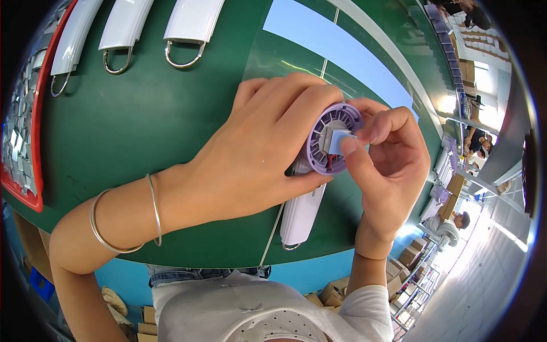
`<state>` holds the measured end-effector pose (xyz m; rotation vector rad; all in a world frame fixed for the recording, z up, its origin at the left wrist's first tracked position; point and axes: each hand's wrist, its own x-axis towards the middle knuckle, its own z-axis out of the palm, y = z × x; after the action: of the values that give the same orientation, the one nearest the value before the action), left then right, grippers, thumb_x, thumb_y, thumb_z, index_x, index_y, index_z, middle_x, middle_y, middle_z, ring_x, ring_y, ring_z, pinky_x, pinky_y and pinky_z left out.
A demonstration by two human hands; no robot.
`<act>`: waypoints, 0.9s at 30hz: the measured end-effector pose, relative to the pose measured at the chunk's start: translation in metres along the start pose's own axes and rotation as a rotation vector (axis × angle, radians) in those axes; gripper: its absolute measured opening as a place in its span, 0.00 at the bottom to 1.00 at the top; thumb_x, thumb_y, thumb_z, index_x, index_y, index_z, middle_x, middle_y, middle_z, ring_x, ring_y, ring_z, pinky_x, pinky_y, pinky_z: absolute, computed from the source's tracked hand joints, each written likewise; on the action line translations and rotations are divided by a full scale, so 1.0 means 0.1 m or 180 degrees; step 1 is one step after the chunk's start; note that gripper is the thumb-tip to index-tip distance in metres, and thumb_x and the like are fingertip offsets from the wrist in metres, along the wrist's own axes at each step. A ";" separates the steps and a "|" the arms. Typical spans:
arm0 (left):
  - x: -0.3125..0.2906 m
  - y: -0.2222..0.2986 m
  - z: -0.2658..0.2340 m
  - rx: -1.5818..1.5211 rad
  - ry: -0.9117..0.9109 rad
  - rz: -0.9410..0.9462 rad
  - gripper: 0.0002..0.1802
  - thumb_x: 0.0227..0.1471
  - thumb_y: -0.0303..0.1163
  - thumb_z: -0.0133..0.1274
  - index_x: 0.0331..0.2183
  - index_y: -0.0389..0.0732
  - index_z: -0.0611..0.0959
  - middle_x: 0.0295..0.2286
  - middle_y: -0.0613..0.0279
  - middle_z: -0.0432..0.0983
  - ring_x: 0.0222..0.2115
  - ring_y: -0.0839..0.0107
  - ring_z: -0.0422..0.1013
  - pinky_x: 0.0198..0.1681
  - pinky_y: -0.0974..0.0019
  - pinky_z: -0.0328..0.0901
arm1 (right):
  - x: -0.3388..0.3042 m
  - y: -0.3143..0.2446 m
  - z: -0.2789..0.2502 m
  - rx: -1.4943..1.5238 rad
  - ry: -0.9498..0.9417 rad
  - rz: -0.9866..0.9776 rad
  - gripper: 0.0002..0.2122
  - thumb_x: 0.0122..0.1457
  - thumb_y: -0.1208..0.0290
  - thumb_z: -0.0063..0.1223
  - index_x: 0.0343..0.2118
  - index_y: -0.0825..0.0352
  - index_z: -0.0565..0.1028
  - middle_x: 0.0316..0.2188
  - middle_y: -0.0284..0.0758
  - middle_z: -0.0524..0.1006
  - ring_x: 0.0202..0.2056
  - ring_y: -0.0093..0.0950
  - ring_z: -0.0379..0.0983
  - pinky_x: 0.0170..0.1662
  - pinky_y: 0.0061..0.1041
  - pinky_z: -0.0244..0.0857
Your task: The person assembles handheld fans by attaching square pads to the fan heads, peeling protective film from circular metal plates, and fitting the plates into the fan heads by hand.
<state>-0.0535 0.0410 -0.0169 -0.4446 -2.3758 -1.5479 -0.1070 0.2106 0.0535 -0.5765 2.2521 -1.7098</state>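
Note:
My left hand (pixel 256 137) is wrapped round the purple round head (pixel 321 166) of a handheld fan, its thumb below and fingers over the top. The open end of the head faces right and shows radial vanes and a bit of red wire. The fan's white handle (pixel 302 214) points toward the table's near edge and ends in a metal loop. With thumb and fingers, my right hand (pixel 390 154) pinches a small light blue square piece (pixel 339 142) at the middle of the head. Whether the piece is stuck down cannot be seen.
Several white handles (pixel 122 25) with metal loops lie at the far left. Beside them stands a red tray (pixel 41 114) of small silvery pieces. A long light blue strip (pixel 336 40) lies beyond my hands on the green table (pixel 171 114). Co-workers sit far right.

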 end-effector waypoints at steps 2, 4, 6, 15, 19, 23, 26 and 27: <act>0.00 0.00 0.00 -0.0013 0.0003 0.0005 0.44 0.35 0.32 0.71 0.54 0.41 0.68 0.51 0.54 0.67 0.53 0.54 0.63 0.56 0.55 0.55 | 0.00 0.01 -0.01 -0.0115 -0.0045 -0.0061 0.12 0.47 0.89 0.58 0.30 0.67 0.69 0.29 0.31 0.70 0.47 0.30 0.71 0.49 0.26 0.63; 0.00 0.00 -0.01 -0.0012 0.0004 0.0006 0.44 0.35 0.32 0.71 0.54 0.41 0.68 0.51 0.54 0.67 0.53 0.55 0.63 0.56 0.55 0.55 | -0.01 0.02 -0.02 -0.0232 -0.0088 -0.0125 0.13 0.47 0.88 0.58 0.31 0.67 0.67 0.29 0.32 0.70 0.49 0.34 0.71 0.50 0.27 0.62; 0.01 0.01 -0.01 -0.0009 0.0005 0.0012 0.43 0.35 0.32 0.71 0.54 0.41 0.68 0.51 0.54 0.67 0.53 0.55 0.63 0.56 0.55 0.55 | -0.02 0.02 -0.04 -0.0733 -0.0204 -0.0455 0.13 0.48 0.87 0.60 0.33 0.69 0.69 0.31 0.34 0.71 0.49 0.34 0.71 0.50 0.27 0.63; -0.01 0.00 -0.04 0.0060 -0.0036 0.0004 0.44 0.35 0.31 0.69 0.55 0.41 0.68 0.51 0.53 0.66 0.53 0.53 0.62 0.58 0.54 0.54 | -0.05 0.02 -0.02 -0.1718 -0.0298 -0.1120 0.20 0.41 0.81 0.67 0.40 0.72 0.72 0.41 0.42 0.75 0.38 0.25 0.70 0.50 0.29 0.63; 0.01 0.01 -0.02 0.0021 0.0014 0.0038 0.41 0.39 0.34 0.69 0.54 0.40 0.68 0.50 0.55 0.66 0.52 0.55 0.63 0.57 0.53 0.54 | -0.04 -0.03 -0.10 -0.1642 -0.0173 -0.0898 0.22 0.40 0.79 0.67 0.40 0.72 0.73 0.42 0.42 0.75 0.39 0.25 0.70 0.51 0.30 0.63; 0.01 0.03 -0.04 0.0034 0.0039 0.0082 0.38 0.41 0.36 0.68 0.52 0.39 0.68 0.48 0.55 0.66 0.51 0.57 0.64 0.56 0.53 0.53 | 0.07 -0.02 -0.19 -0.1651 -0.0243 -0.1198 0.16 0.42 0.79 0.67 0.37 0.68 0.77 0.29 0.36 0.76 0.42 0.35 0.74 0.48 0.33 0.68; 0.01 0.03 -0.06 0.0089 -0.0219 -0.0082 0.44 0.39 0.35 0.70 0.57 0.41 0.66 0.54 0.54 0.64 0.56 0.54 0.60 0.59 0.54 0.52 | 0.09 0.08 -0.18 -0.1323 -0.0336 -0.1168 0.14 0.43 0.79 0.67 0.36 0.67 0.79 0.33 0.37 0.75 0.44 0.34 0.73 0.48 0.32 0.68; 0.01 0.03 -0.05 0.0154 -0.0252 -0.0064 0.44 0.39 0.35 0.70 0.57 0.41 0.66 0.54 0.54 0.64 0.56 0.54 0.60 0.59 0.54 0.52 | 0.09 0.11 -0.18 -0.1107 -0.0382 -0.1068 0.13 0.44 0.78 0.66 0.35 0.67 0.79 0.36 0.38 0.74 0.44 0.34 0.72 0.48 0.31 0.68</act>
<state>-0.0525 0.0373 -0.0122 -0.4813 -2.4788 -1.5043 -0.1239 0.2245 0.0478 -1.1578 2.4878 -1.3673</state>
